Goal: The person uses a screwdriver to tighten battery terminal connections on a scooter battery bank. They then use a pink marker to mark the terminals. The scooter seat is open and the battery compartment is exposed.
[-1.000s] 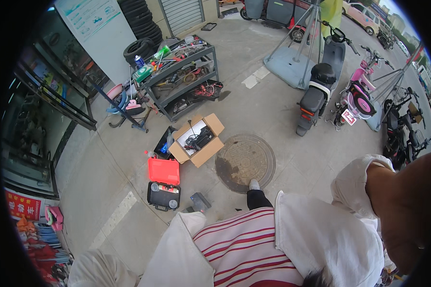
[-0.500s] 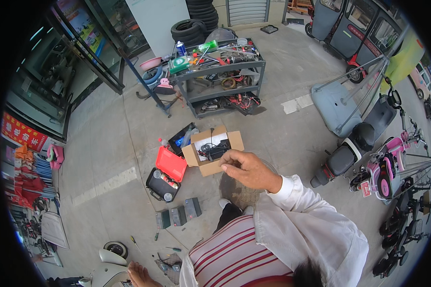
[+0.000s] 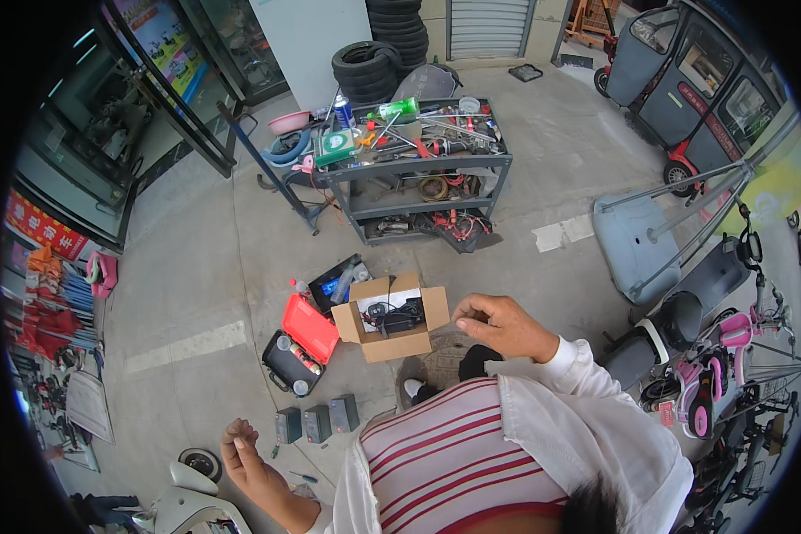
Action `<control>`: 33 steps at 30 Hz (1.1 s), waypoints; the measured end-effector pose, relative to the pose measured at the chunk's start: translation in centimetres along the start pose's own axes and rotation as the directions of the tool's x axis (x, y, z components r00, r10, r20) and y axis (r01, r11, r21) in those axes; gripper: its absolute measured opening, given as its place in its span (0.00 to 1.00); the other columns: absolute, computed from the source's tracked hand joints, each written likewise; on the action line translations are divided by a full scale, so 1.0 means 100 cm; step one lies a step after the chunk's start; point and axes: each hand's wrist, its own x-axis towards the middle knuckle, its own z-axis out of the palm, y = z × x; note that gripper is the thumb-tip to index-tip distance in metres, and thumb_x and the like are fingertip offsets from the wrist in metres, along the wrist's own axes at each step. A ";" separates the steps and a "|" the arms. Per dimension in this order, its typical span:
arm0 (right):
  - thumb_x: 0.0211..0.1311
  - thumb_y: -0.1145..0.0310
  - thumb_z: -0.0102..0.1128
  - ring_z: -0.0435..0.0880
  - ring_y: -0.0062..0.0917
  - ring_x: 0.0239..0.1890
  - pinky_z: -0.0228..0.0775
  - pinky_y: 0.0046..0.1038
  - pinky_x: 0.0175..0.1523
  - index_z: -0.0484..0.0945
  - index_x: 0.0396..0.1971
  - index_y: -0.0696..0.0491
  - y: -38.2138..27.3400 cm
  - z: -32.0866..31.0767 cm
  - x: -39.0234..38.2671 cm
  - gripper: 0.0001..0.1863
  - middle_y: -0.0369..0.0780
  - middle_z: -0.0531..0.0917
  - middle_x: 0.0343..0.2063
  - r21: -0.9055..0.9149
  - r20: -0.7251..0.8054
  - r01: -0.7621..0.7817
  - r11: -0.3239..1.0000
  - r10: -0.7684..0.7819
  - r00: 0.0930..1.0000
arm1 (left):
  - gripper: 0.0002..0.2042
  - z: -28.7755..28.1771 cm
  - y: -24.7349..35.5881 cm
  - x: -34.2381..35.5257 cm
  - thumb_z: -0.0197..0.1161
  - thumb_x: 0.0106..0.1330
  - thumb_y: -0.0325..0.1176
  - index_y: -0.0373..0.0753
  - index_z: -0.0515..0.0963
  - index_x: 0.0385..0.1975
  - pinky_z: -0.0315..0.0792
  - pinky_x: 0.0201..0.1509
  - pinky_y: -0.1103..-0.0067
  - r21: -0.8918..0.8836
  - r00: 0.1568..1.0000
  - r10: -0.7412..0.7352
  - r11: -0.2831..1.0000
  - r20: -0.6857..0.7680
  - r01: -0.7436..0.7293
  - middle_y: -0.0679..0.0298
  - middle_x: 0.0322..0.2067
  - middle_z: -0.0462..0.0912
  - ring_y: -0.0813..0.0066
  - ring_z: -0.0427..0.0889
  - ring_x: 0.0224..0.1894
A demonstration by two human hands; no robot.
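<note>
An open cardboard box (image 3: 399, 347) stands ahead of me, its flaps folded out. Inside lie a black device with a coiled cable (image 3: 396, 314) and a white sheet. Just right of the box hovers my right hand (image 3: 507, 327), fingers curled and thumb drawn toward the index finger; whatever may be between them is hidden. My left hand (image 3: 251, 458) is raised at the lower left, its fingers loosely bent and nothing visible in them. It is nearest to the white scooter (image 3: 191, 512) and the row of grey block-shaped batteries (image 3: 316, 424).
A red-lidded toolbox (image 3: 311, 331) lies open left of the box, beside a black tray (image 3: 340, 278). Behind stands a cluttered tool cart (image 3: 418, 169), with stacked tyres (image 3: 365, 71) beyond. Scooters (image 3: 659, 334) line the right; a grey three-wheeler (image 3: 685, 80) is parked far right.
My right hand has moved right, from over the box's edge to beside it. My left hand has risen from near the white scooter. The view has shifted.
</note>
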 end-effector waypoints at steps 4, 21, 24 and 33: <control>0.68 0.67 0.60 0.81 0.23 0.32 0.74 0.28 0.40 0.79 0.41 0.59 0.070 -0.057 0.052 0.11 0.40 0.84 0.30 0.043 -0.052 -0.101 0.994 0.104 0.993 | 0.17 0.033 0.028 -0.013 0.53 0.77 0.40 0.33 0.76 0.53 0.71 0.56 0.75 0.137 0.993 0.100 0.986 -0.064 -0.090 0.61 0.47 0.82 0.74 0.79 0.51; 0.71 0.69 0.56 0.77 0.15 0.32 0.69 0.21 0.38 0.79 0.40 0.60 0.015 0.068 0.155 0.08 0.34 0.80 0.29 -0.099 0.891 0.162 0.982 0.015 0.453 | 0.12 0.152 0.117 -0.337 0.62 0.71 0.33 0.33 0.81 0.47 0.72 0.55 0.74 0.014 0.503 -0.172 0.939 -0.847 0.344 0.62 0.44 0.84 0.73 0.80 0.48; 0.70 0.69 0.57 0.77 0.15 0.33 0.70 0.21 0.40 0.79 0.40 0.60 0.006 0.151 0.099 0.09 0.34 0.80 0.29 0.080 0.971 0.251 0.965 -0.133 0.201 | 0.11 0.143 0.123 -0.409 0.62 0.71 0.33 0.33 0.81 0.47 0.72 0.55 0.74 -0.025 0.307 -0.145 0.931 -0.941 0.363 0.62 0.43 0.85 0.73 0.81 0.47; 0.68 0.70 0.60 0.77 0.17 0.30 0.71 0.24 0.38 0.79 0.39 0.61 -0.060 0.353 -0.157 0.09 0.37 0.82 0.28 0.308 0.940 0.362 0.880 -0.222 -0.260 | 0.11 0.050 0.146 -0.596 0.60 0.73 0.33 0.32 0.81 0.47 0.73 0.56 0.76 -0.119 -0.280 -0.033 0.947 -0.960 0.297 0.62 0.42 0.85 0.74 0.81 0.47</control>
